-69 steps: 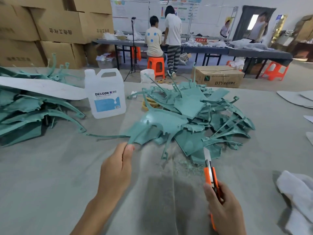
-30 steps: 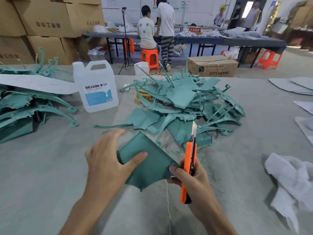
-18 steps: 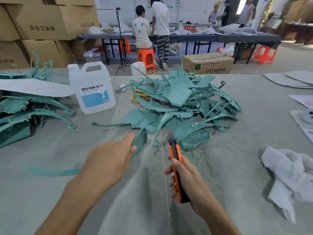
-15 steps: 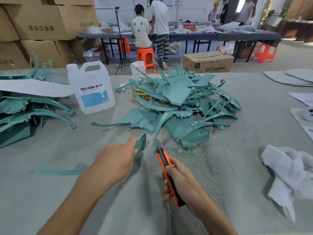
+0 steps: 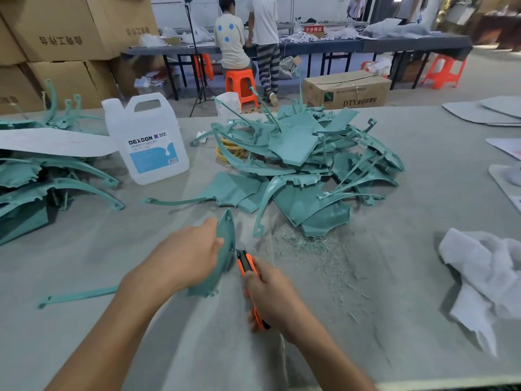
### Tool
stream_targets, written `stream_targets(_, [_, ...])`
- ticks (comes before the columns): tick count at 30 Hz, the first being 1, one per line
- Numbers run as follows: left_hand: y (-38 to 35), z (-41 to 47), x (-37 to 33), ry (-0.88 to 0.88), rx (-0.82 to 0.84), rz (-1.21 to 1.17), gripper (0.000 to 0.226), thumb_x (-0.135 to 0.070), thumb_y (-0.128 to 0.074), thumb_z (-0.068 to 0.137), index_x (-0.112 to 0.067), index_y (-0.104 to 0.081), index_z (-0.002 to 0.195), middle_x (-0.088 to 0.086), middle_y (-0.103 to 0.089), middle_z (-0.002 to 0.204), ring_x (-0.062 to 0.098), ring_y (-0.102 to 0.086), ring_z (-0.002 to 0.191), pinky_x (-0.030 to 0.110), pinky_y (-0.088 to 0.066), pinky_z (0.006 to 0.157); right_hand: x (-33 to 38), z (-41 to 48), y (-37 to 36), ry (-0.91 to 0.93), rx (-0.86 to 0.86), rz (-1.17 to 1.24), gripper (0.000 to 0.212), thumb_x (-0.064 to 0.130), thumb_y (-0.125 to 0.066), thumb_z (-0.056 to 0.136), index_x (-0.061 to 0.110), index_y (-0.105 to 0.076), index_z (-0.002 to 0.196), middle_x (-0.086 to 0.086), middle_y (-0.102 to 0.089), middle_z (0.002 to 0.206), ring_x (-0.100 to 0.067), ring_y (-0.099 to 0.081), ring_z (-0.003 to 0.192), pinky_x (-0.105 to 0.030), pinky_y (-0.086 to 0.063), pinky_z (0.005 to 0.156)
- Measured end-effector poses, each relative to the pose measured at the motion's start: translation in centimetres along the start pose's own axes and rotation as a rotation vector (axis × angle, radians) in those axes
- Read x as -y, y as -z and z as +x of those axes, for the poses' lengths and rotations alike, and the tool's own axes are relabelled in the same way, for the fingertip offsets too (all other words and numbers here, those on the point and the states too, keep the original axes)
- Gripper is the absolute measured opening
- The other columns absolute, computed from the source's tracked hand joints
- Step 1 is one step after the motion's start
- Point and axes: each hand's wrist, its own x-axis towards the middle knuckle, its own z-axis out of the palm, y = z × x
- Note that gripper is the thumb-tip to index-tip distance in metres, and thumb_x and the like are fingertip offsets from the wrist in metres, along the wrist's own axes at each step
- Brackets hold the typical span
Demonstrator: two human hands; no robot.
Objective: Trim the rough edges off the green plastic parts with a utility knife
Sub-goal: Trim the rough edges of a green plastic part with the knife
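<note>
The left hand (image 5: 189, 255) holds a green plastic part (image 5: 227, 232) on edge on the grey table (image 5: 423, 198), near the middle of the view. Its grip is closed on the piece, with the thumb across the near face and the fingers hidden behind. The part's pointed tip faces the far side.

Just right of it, the right hand (image 5: 270, 294) has its grip closed round an orange utility knife (image 5: 245, 262). The front of the knife sits against the part's right edge. The blade itself is too blurred to make out.

A thin green strip (image 5: 76, 296) lies flat on the table left of the left forearm. Whether it joins the held part cannot be told.

Beyond the hands, a heap of green parts (image 5: 296, 148) sits mid-table, with a scatter of fine green shavings (image 5: 307, 244) at its near edge. A second stack of green parts (image 5: 42, 182) lies at the far left under a white sheet (image 5: 56, 142). A white DEXCON jug (image 5: 149, 142) stands between the two heaps. A crumpled white cloth (image 5: 485, 272) lies at the right.
</note>
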Motion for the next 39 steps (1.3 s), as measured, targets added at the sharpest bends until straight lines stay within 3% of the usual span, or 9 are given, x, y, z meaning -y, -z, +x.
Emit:
stream_targets(3, [0.0, -0.1, -0.4, 0.002, -0.011, -0.003, 0.026, -0.035, -0.035, 0.107, -0.019, -0.031, 0.087, 0.006, -0.050, 0.078, 0.024, -0.049, 0.070, 0.039, -0.036, 0.063, 0.6, -0.6, -0.2, 0.044, -0.020, 0.089, 0.020, 0.023, -0.037, 0.105, 0.026, -0.054, 0.116, -0.011, -0.059, 0.087, -0.021, -0.059, 0.048, -0.033, -0.051, 0.043])
stream_targets(9, [-0.2, -0.2, -0.2, 0.019, -0.014, -0.035, 0.018, -0.035, -0.037, 0.106, -0.021, -0.039, 0.094, 0.008, -0.056, 0.090, 0.030, -0.057, 0.085, 0.042, -0.048, 0.074, 3.6, -2.8, 1.6, 0.275, 0.053, 0.317, 0.042, 0.025, -0.041, 0.106, 0.062, -0.058, 0.118, 0.000, -0.061, 0.087, -0.020, -0.057, 0.051, -0.026, -0.047, 0.041])
stream_targets(14, [-0.4, -0.1, -0.4, 0.023, -0.018, -0.002, 0.029, -0.036, -0.035, 0.106, -0.023, -0.032, 0.081, 0.003, -0.044, 0.080, 0.029, -0.051, 0.079, 0.039, -0.039, 0.069, 2.4, -1.5, 1.6, 0.151, -0.079, 0.296, 0.034, 0.022, -0.039, 0.107, 0.038, -0.055, 0.133, -0.009, -0.061, 0.094, -0.019, -0.056, 0.048, -0.032, -0.051, 0.043])
stream_targets(17, [-0.3, 0.0, -0.6, 0.041, -0.028, -0.007, 0.031, -0.037, -0.035, 0.106, -0.022, -0.029, 0.079, 0.002, -0.037, 0.076, 0.032, -0.047, 0.079, 0.038, -0.035, 0.069, 0.4, -0.2, 0.2, 0.014, -0.087, 0.172, 0.021, 0.024, -0.036, 0.107, 0.029, -0.052, 0.120, -0.011, -0.060, 0.095, -0.021, -0.058, 0.048, -0.045, -0.057, 0.052])
stream_targets(22, [-0.4, 0.4, -1.0, 0.057, -0.048, -0.045, 0.031, -0.031, -0.038, 0.105, -0.019, -0.033, 0.077, 0.002, -0.039, 0.075, 0.031, -0.049, 0.079, 0.037, -0.037, 0.068, -1.1, 0.7, -2.2, 0.000, -0.040, 0.128, 0.015, 0.029, -0.036, 0.105, 0.025, -0.051, 0.104, -0.013, -0.059, 0.078, -0.029, -0.063, 0.047, -0.060, -0.055, 0.054])
stream_targets(27, [-0.5, 0.3, -1.7, 0.078, -0.042, -0.062, 0.027, -0.023, -0.042, 0.102, -0.019, -0.036, 0.076, 0.001, -0.040, 0.074, 0.029, -0.049, 0.077, 0.036, -0.037, 0.067, -0.6, 0.2, -3.3, -0.001, -0.073, 0.220, 0.016, 0.024, -0.037, 0.104, 0.016, -0.051, 0.101, -0.012, -0.058, 0.083, -0.025, -0.061, 0.044, -0.034, -0.051, 0.044])
stream_targets(31, [-0.4, 0.0, -2.4, 0.091, -0.014, -0.053, 0.023, -0.023, -0.041, 0.098, -0.020, -0.034, 0.077, 0.000, -0.041, 0.078, 0.030, -0.049, 0.080, 0.037, -0.037, 0.069, 0.4, -1.4, -3.2, 0.068, -0.100, 0.293, 0.025, 0.026, -0.037, 0.108, 0.032, -0.052, 0.127, -0.010, -0.060, 0.092, -0.022, -0.061, 0.047, -0.032, -0.049, 0.042])
stream_targets(36, [0.2, -0.1, -2.3, 0.087, 0.021, -0.038, 0.014, -0.031, -0.045, 0.094, -0.017, -0.047, 0.094, 0.014, -0.062, 0.105, 0.031, -0.050, 0.083, 0.036, -0.039, 0.069, 4.0, -2.2, 0.0, 0.338, -0.067, 0.350, 0.038, 0.024, -0.041, 0.108, 0.043, -0.051, 0.140, 0.000, -0.064, 0.080, -0.022, -0.059, 0.049, -0.030, -0.049, 0.041])
stream_targets(39, [0.0, -0.3, -1.5, 0.081, 0.000, -0.028, 0.014, -0.026, -0.041, 0.097, -0.015, -0.047, 0.090, 0.018, -0.063, 0.112, 0.034, -0.058, 0.091, 0.037, -0.043, 0.071, 4.5, -2.7, 2.0, 0.398, -0.089, 0.419, 0.041, 0.026, -0.044, 0.107, 0.051, -0.050, 0.140, 0.001, -0.065, 0.085, -0.021, -0.059, 0.051, -0.031, -0.051, 0.043])
